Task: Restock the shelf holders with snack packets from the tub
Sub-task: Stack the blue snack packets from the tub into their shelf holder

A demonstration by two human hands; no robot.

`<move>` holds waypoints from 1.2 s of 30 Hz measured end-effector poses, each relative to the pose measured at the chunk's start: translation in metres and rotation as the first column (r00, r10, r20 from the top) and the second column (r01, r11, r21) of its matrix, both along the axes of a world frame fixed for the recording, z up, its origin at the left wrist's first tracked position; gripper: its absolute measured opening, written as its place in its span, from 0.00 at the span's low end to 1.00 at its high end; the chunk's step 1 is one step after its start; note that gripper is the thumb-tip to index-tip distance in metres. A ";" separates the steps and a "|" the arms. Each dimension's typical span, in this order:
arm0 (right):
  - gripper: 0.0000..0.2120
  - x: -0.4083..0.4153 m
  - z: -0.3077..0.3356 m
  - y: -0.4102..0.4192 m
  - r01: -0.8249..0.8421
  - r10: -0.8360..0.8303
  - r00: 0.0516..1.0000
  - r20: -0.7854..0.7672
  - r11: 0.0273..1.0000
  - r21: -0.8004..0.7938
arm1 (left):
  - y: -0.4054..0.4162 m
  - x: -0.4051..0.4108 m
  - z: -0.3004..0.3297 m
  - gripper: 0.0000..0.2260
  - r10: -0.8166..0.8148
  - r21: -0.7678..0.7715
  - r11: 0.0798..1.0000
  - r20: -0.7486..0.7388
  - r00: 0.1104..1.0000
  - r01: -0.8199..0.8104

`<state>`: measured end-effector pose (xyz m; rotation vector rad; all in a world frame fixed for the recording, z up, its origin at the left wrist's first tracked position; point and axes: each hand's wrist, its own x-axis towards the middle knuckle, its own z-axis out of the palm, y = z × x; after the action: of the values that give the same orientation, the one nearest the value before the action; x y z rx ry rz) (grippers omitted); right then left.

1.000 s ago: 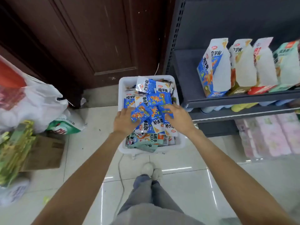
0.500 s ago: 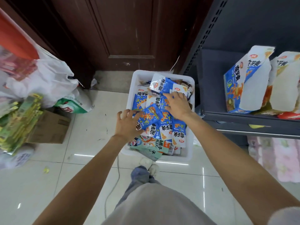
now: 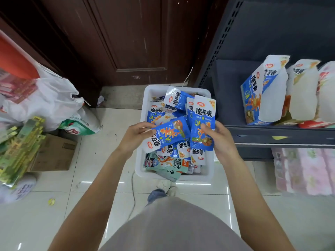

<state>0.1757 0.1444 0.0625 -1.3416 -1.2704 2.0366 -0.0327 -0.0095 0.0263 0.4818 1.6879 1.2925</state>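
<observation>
While the white rectangular plastic tub (image 3: 206,175) is sitting on the tiled floor against the near end of the dark metal shelf (image 3: 272,132), the left hand (image 3: 135,137) is pinching 1 glossy blue foil snack packet (image 3: 167,134) by its edge and holding it tilted above the heap, apparently to keep it apart from the rest. The right hand (image 3: 220,140) is gripping another blue packet (image 3: 203,122) upright with its printed face showing, probably squaring it for the open-topped blue-and-white cardboard holder (image 3: 263,91) standing at the shelf's front edge, well apart from both hands.
</observation>
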 end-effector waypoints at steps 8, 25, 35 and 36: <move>0.08 0.017 0.039 0.009 -0.167 0.162 0.986 0.044 0.924 0.345 | 0.046 0.024 0.049 0.08 -0.361 0.034 0.930 -0.112 0.926 0.367; 0.08 0.184 0.044 0.116 0.270 -0.255 0.951 -0.177 0.960 0.068 | 0.201 0.225 0.082 0.08 -0.009 0.221 0.975 0.019 1.000 0.004; 0.19 0.204 0.104 0.226 0.157 -0.060 0.980 -0.189 0.821 0.549 | 0.300 0.182 0.113 0.06 0.029 0.061 0.998 -0.607 0.794 0.010; 0.20 0.197 0.108 0.234 0.139 -0.040 0.983 -0.179 0.797 0.587 | 0.306 0.178 0.111 0.05 0.028 0.051 0.999 -0.630 0.776 0.005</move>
<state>0.3732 0.3780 0.1706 -0.8963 -1.5619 1.4443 0.1457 0.2965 0.1369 1.0291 2.2104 1.2578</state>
